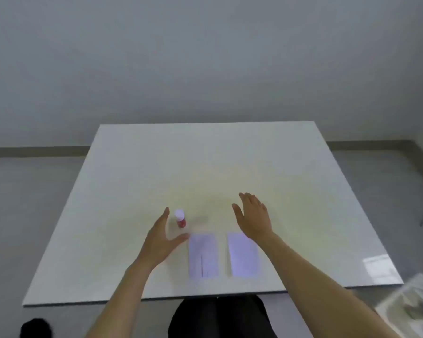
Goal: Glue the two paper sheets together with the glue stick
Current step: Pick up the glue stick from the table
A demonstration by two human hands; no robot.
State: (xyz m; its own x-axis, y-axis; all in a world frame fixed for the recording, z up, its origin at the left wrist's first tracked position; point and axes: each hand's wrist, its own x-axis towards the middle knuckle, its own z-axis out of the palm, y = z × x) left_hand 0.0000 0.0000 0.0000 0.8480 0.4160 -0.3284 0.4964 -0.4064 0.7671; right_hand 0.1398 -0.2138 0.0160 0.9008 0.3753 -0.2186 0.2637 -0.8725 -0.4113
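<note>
A white surface (132,181) is seen from above, with two pale paper sheets laid flat side by side near its near edge. The left sheet (203,255) and the right sheet (244,257) are kept apart by a narrow strip of bare surface, and neither is overlapped by the other. A glue stick (180,218), red in the body with a white cap, is stood upright just beyond the far left corner of the left sheet. The left hand (159,240) is held open, fingers extended and thumb spread, just to the left of the glue stick; the stick is not gripped, and whether it is touched cannot be told. The right hand (253,217) is also held open and empty, palm turned leftward, above the far end of the right sheet, whose far right corner is covered by the wrist.
</note>
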